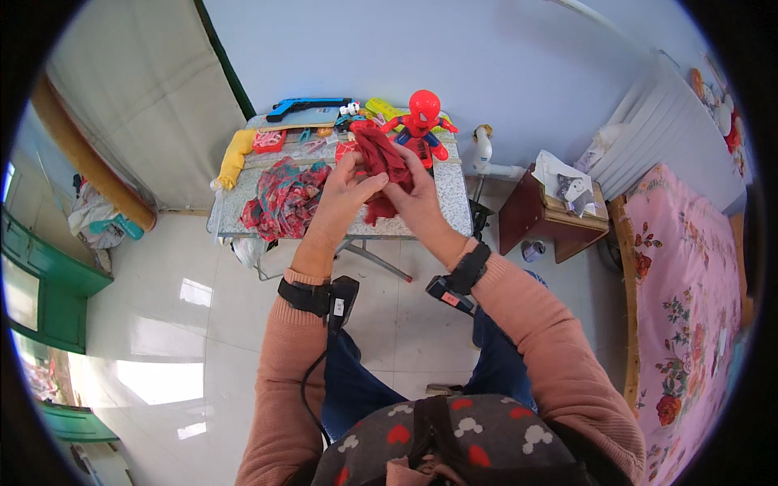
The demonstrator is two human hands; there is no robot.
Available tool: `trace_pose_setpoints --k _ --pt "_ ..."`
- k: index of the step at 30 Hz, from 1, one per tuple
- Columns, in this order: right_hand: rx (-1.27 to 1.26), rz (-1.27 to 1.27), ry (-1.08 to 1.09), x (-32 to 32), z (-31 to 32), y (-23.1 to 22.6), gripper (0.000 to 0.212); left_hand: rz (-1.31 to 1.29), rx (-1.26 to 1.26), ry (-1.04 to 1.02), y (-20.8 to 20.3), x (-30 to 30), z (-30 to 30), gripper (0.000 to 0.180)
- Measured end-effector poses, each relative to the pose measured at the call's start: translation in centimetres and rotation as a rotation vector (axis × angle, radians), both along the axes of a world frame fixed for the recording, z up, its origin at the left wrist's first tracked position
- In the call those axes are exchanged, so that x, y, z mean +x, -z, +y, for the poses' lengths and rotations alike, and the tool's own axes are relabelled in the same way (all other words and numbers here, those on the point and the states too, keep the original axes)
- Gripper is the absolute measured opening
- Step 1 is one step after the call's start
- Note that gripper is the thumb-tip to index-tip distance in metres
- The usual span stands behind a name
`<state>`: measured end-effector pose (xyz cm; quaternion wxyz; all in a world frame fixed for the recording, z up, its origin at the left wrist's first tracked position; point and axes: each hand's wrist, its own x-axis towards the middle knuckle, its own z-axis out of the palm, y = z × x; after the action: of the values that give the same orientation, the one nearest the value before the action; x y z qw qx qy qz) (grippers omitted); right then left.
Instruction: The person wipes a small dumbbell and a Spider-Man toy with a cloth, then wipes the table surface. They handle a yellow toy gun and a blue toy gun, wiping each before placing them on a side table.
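1. Pale blue wall (pixel 324 49) rises behind everything, with a light curtain (pixel 138 89) hanging at its left.
2. Glossy light floor tiles (pixel 251 324) spread beneath the person, reflecting bright patches at the left.
3. At the right stands a bed with a pink floral cover (pixel 689 316).
4. Close to the wall is a folding table (pixel 450 202) with a speckled top and metal legs, directly in front of the person.
5. Between table and bed sits a low brown cabinet (pixel 523 211), with a plastic bag (pixel 574 193) on top.
6. On the table's left half lies a crumpled heap of patterned cloth (pixel 284 198) in red and teal, just beside the left hand (pixel 344 190).
7. That hand pinches a dark red cloth (pixel 385 158) between thumb and fingers; the right hand (pixel 420 202) grips it from the other side, the two thumbs close together. The cloth is bunched above the table's middle, and whether its lower end touches the top I cannot tell.
8. Just behind it, to the right, stands a red-and-blue toy figure (pixel 423 121).
9. A yellow object (pixel 235 160), its kind unclear, rests at the table's left edge.
10. Along the back lies a blue-and-black toy gun (pixel 308 105), with a small white toy (pixel 349 108) near its right end.
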<state>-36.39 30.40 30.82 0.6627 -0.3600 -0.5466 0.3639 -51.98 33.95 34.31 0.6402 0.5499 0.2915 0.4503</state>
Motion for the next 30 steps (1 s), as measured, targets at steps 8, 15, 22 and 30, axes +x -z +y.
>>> trace_pose_setpoints --k 8,15,22,30 --pt "-0.162 0.150 0.294 7.9 1.5 3.9 0.046 0.562 0.392 -0.311 6.4 -1.1 8.0 0.076" --pt "-0.168 0.033 0.355 9.2 1.9 4.8 0.046 0.765 0.651 -0.301 8.6 0.7 10.7 0.083" --pt "-0.210 -0.145 0.447 9.2 1.6 3.7 0.045 1.054 0.674 -0.323 6.6 2.3 7.5 0.093" --pt "0.044 -0.442 0.359 5.3 -0.7 2.1 0.053 0.921 0.663 -0.318 6.5 2.6 4.3 0.081"
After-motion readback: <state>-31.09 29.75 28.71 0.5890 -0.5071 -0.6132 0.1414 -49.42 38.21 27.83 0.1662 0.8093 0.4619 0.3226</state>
